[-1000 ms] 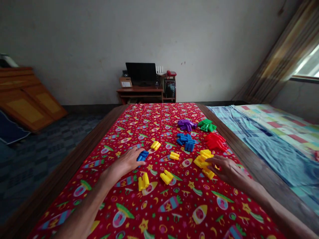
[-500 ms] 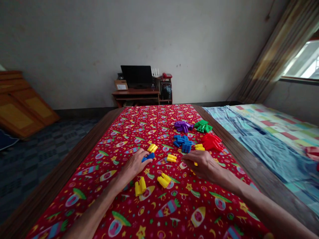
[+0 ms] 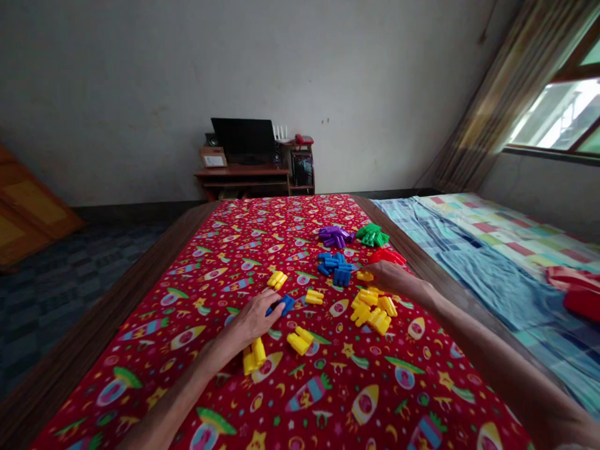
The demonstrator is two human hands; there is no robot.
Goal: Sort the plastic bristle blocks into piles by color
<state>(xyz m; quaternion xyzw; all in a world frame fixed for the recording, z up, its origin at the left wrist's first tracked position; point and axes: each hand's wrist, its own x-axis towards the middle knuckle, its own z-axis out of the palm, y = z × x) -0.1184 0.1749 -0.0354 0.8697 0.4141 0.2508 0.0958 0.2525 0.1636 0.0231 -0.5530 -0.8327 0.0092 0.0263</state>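
Note:
My left hand [image 3: 259, 314] rests low over the cloth with its fingers closed on a blue toy block [image 3: 287, 304]. My right hand [image 3: 388, 277] reaches to the right, its fingertips closed on a yellow toy block [image 3: 364, 275]; the fingers partly cover that block. Just below it lies a pile of yellow blocks [image 3: 372, 307]. Single yellow pieces lie apart: one [image 3: 277, 279] beyond my left hand, one [image 3: 314, 297] in the middle, one [image 3: 300, 340] nearer me, and another [image 3: 254, 356] partly behind my left wrist.
Blue [image 3: 335, 265], purple [image 3: 335, 236], green [image 3: 372, 235] and red [image 3: 384, 255] block piles sit toward the right side of the red patterned cloth [image 3: 262, 412]. A bed [image 3: 482, 275] stands along the table's right side. At the wall is a desk with a monitor [image 3: 244, 137].
My right hand has moved from over the yellow pile out to the yellow block by the red pile. My left hand has shifted slightly right and nearer with the blue block. The view turned slightly right.

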